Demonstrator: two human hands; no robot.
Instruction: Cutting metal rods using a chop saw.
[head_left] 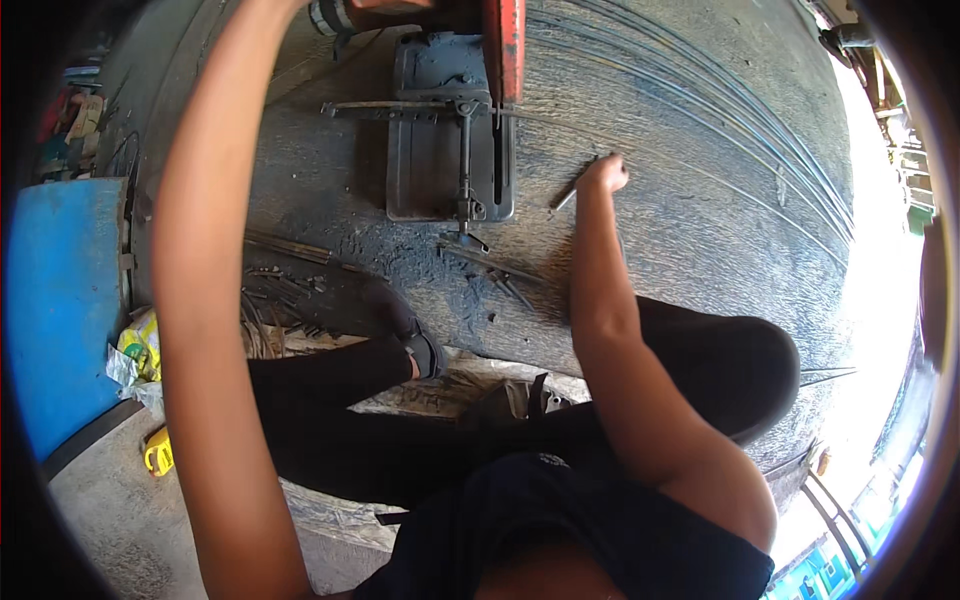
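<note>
My right hand (604,174) is closed over the grey board, right of the saw. A short metal rod (565,198) sticks out from under its fingers, pointing down and left. My left arm (205,250) reaches up past the top edge, where a dark band and a brownish shape show beside the saw. The fingers there cannot be made out. A cut-off saw with a dark metal base (420,165) stands in front of me. Its red guard (508,50) is raised above the base, and a clamp screw (465,155) runs along it. A thin rod (640,145) extends right from the clamp.
Several long metal rods (740,105) curve across the board at the far right. Short cut pieces (285,285) and dark filings lie left of and below the saw. A blue panel (65,310) stands at left, near a yellow packet (143,345). My legs (700,360) rest close by.
</note>
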